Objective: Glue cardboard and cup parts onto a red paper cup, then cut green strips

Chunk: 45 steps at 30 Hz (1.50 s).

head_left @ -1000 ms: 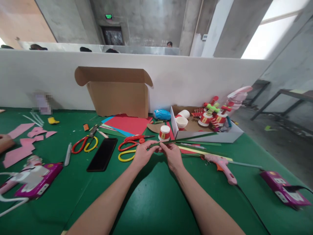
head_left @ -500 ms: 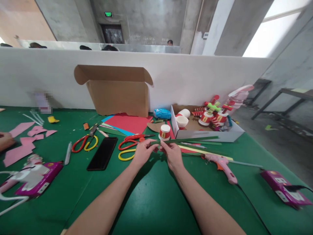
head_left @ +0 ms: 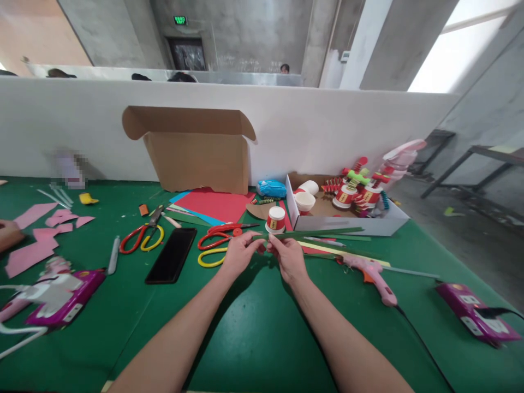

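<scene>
Between my two hands, a long green paper strip (head_left: 323, 233) is pinched near its left end and stretches out to the right. My left hand (head_left: 242, 252) is closed on that end, fingertips pressed together. Close beside it, my right hand (head_left: 287, 257) grips the same strip between thumb and fingers. Just behind the strip stands a small red and white paper cup (head_left: 275, 219), upside down. Red-handled scissors (head_left: 215, 240) and a yellow handle loop lie left of my left hand. A pink glue gun (head_left: 372, 273) rests to the right of my right hand.
A white box (head_left: 347, 225) holding cups and decorated figures stands at the back right. Left of my arms lie a black phone (head_left: 171, 256) and more scissors (head_left: 143, 236). Purple power strips (head_left: 477, 314) sit at both sides. Another person's hand (head_left: 10, 234) is at the left edge.
Both hands keep their pinch on the green strip. The strip's free right end has shifted very slightly left; the view has tilted a little.
</scene>
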Tool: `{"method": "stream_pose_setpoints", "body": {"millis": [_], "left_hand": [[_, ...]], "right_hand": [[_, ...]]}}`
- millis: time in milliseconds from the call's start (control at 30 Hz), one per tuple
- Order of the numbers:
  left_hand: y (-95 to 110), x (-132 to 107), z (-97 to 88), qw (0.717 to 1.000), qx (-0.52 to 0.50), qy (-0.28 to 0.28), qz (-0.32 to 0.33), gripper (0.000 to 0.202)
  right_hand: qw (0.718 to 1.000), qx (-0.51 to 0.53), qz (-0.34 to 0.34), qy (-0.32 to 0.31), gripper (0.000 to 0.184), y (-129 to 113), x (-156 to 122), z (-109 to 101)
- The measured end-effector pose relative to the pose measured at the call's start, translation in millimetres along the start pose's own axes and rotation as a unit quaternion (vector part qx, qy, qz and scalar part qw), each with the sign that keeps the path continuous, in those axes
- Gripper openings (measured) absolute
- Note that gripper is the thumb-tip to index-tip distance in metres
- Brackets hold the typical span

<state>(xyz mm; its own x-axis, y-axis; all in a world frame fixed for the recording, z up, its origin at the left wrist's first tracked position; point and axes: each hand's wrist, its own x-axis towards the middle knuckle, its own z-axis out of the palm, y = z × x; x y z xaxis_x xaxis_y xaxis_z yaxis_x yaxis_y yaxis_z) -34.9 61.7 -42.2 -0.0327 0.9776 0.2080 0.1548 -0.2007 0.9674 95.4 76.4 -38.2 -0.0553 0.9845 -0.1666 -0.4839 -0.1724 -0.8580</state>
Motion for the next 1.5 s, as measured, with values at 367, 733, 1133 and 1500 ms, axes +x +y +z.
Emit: {"method": "stream_pose_setpoints", "body": {"millis": [367, 733, 1133, 1500], "left_hand": [[9, -2, 2.3, 0.994, -0.083, 0.006, -0.066, 0.033], [9, -1, -0.2, 0.98, -0.149, -0.043, -0.124, 0.044], [5, -1, -0.1, 0.99, -0.109, -0.018, -0.089, 0.035], [7, 0, 1.7, 0.988, -0.111, 0.039, -0.097, 0.036]], "right_hand": [[1.0, -0.014, 0.012, -0.023, 0.036, 2, 0, -1], [0.999, -0.011, 0.025, -0.04, 0.039, 7, 0, -1], [0.998, -0.034, 0.028, -0.043, 0.036, 11, 1, -3], [0.998, -0.011, 0.043, -0.047, 0.035, 6, -1, -4]]}}
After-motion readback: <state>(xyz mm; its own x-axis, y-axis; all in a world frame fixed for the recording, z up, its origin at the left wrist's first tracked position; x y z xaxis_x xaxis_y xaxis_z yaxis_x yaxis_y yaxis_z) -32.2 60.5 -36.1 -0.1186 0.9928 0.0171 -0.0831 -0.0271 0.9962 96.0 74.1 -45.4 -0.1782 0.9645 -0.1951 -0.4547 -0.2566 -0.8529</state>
